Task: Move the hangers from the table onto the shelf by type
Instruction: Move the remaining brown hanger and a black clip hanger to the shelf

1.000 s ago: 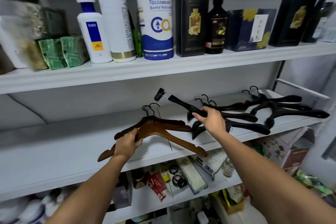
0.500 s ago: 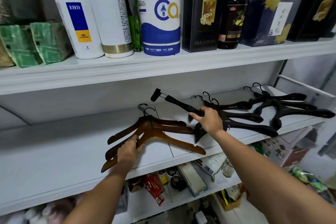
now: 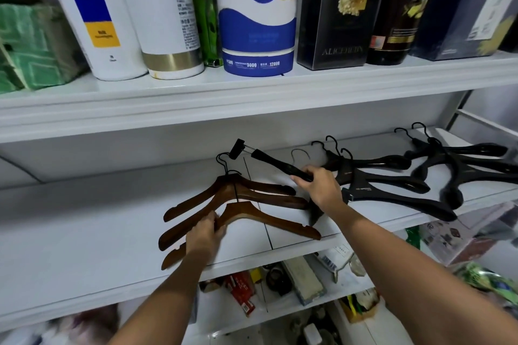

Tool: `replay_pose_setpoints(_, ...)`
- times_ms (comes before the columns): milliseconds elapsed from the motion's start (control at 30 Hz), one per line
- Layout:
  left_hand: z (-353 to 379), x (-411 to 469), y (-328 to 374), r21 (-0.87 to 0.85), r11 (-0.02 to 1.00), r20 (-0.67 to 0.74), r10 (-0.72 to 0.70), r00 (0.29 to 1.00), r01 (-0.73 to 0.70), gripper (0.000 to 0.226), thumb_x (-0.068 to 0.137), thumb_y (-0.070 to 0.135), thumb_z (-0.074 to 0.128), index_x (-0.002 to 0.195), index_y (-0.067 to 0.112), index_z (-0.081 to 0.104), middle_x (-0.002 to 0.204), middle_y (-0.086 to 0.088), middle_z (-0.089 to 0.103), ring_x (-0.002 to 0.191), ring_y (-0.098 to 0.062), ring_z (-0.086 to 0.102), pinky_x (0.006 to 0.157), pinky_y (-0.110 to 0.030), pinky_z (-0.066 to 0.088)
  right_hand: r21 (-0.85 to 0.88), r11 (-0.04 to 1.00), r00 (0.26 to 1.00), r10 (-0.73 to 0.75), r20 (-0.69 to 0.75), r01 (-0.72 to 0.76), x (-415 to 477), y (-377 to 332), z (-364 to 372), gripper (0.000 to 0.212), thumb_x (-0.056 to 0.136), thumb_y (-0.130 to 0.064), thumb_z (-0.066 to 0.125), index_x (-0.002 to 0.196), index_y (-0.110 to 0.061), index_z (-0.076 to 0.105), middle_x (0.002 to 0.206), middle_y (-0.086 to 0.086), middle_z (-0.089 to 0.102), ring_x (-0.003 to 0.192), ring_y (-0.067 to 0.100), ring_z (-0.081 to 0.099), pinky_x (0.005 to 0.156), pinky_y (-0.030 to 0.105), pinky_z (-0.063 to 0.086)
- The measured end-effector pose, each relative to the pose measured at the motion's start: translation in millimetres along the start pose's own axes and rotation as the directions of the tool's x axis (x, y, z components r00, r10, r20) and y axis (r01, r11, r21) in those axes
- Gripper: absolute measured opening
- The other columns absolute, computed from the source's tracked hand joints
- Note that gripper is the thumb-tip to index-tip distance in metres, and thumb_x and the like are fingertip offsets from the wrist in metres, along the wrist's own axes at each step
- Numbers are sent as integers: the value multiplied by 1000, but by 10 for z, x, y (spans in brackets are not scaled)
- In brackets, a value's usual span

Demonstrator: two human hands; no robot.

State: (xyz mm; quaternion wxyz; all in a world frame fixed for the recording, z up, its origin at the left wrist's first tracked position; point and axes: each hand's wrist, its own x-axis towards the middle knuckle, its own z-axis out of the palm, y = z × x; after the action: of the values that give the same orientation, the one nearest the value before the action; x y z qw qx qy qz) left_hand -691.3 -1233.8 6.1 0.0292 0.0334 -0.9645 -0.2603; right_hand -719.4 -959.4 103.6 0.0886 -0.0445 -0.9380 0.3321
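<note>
Hands (image 3: 206,235) (image 3: 322,190) grip hangers (image 3: 269,221) (image 3: 280,165) on shelf (image 3: 84,246)

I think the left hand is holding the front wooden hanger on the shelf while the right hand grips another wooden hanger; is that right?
Not quite. The head view shows the right hand gripping a black clip hanger, not a wooden one. The left hand does hold the front wooden hanger on the shelf.
</note>
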Motion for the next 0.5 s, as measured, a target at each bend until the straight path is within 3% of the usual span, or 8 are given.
replay_pose_setpoints(233, 57, 101, 5, 44, 999, -21, 7, 1000, -6, 26, 92, 43, 51, 112, 26, 51, 89, 7, 63, 79, -12, 62, 76, -29, 52, -1, 1000, 1000, -2, 10, 2, 70, 29, 56, 33, 88, -47, 62, 101, -17, 65, 80, 1, 63, 76, 17, 61, 62, 28, 46)
replay_pose_setpoints(400, 40, 125, -101, 110, 994, -46, -4, 999, 10, 35, 93, 46, 47, 120, 25, 48, 98, 3, 64, 87, -16, 63, 79, -32, 52, -13, 1000, 1000, 0, 29, 0, 82, 50, 70, 34, 87, -49, 62, 105, -20, 65, 92, 2, 68, 85, 17, 63, 74, 35, 54)
replay_pose_setpoints(500, 13, 130, -174, 149, 988, -57, -21, 998, 30, 37, 93, 47, 45, 122, 23, 47, 102, 0, 64, 92, -20, 63, 81, -35, 52, -19, 1000, 1000, 0, 28, 0, 81, 48, 86, 34, 87, -49, 62, 106, -21, 65, 92, 0, 68, 85, 16, 62, 72, 32, 52)
